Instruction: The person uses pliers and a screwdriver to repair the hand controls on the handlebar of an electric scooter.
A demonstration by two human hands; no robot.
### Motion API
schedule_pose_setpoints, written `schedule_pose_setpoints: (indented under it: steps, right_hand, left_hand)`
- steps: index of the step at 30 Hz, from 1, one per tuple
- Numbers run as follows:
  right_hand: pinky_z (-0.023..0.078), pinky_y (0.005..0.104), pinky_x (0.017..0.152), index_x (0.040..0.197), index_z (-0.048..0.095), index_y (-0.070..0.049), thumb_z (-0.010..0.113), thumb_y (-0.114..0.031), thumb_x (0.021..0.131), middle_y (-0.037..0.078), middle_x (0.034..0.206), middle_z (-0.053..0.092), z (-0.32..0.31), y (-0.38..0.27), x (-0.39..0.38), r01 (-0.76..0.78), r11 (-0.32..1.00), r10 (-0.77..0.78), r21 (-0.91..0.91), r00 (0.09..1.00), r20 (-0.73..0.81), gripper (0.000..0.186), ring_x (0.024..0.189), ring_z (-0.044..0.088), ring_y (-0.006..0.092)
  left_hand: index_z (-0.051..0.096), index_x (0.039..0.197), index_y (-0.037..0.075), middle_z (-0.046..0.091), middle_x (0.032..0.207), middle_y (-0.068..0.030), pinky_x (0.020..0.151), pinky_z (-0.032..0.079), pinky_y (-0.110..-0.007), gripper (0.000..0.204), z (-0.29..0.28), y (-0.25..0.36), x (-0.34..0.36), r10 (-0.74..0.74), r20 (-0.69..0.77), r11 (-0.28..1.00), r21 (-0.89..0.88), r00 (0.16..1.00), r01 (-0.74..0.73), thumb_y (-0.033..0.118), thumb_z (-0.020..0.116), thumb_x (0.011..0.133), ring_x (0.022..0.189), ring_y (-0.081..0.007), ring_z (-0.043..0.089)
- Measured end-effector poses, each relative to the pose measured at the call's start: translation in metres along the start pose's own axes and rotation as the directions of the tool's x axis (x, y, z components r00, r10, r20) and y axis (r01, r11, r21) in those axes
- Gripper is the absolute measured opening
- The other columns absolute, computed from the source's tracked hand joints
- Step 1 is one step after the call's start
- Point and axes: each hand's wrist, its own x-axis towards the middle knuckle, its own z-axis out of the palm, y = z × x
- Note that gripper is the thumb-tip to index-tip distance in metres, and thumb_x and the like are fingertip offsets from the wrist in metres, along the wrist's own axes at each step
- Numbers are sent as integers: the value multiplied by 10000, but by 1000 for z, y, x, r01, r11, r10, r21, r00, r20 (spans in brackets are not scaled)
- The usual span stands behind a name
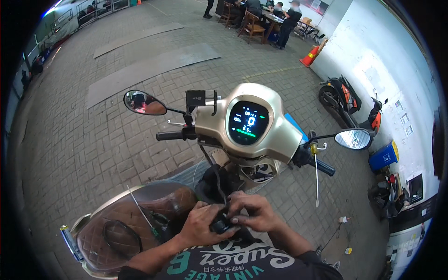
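Close to my chest, both hands work on a small black part [220,225], a housing whose exact kind I cannot make out. My left hand [201,224] wraps round it from the left. The fingers of my right hand [254,212] are bent and pinched at its upper right side. A black cable [218,182] runs down to the hands from below the handlebar of a gold scooter [280,133]. Beside my left forearm, a screwdriver [142,207] with a dark green handle and a black cable loop [122,237] lie on the brown quilted seat [88,240].
The scooter's display is lit. Another screwdriver [317,179] hangs by the right grip [323,165]. Mirrors [145,103] stick out on both sides. Orange-black scooters [345,98], a blue bin [384,156] and a traffic cone [309,57] stand rightward. People sit at a far table [273,17].
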Motion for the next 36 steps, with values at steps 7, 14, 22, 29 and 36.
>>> schedule_pose_setpoints:
  steps: [7,14,22,29,36]
  right_hand:
    - [377,338,770,824,620,-28,710,-43,715,65,766,591,-3,1,-9,-6,998,8,61,999,-40,143,758,543,216]
    - [367,332,784,830,625,-57,702,-43,719,50,745,585,-7,-2,-7,-26,998,26,50,1000,5,136,751,546,224]
    - [366,333,788,848,625,-61,689,-43,721,51,771,590,-3,-4,2,-74,995,68,-70,994,-82,143,764,546,229]
    - [386,340,746,804,612,-60,710,-52,690,52,764,608,0,-4,6,-58,994,51,-89,995,-82,150,746,545,228]
    - [364,329,752,794,601,-69,704,-66,688,40,702,602,3,-8,6,-3,998,-1,-57,997,-74,148,651,546,205]
  left_hand:
    - [585,968,20,610,763,-68,643,422,-306,512,1,-2,4,117,-20,992,43,993,-116,353,800,644,656,-202,606]
    - [603,927,-16,626,788,-116,643,483,-325,518,-1,4,7,91,3,996,-4,996,-91,313,836,601,665,-247,611]
    - [611,919,-8,632,804,-108,644,487,-325,483,2,-1,4,40,-33,999,-30,999,-41,293,828,609,676,-240,606]
    - [604,941,-7,626,794,-105,625,478,-316,483,-4,2,7,68,-37,996,-63,997,-70,255,829,603,657,-241,603]
    - [576,961,19,608,781,-72,644,432,-320,477,-6,3,3,89,-10,991,-100,996,-90,316,794,658,659,-214,599]
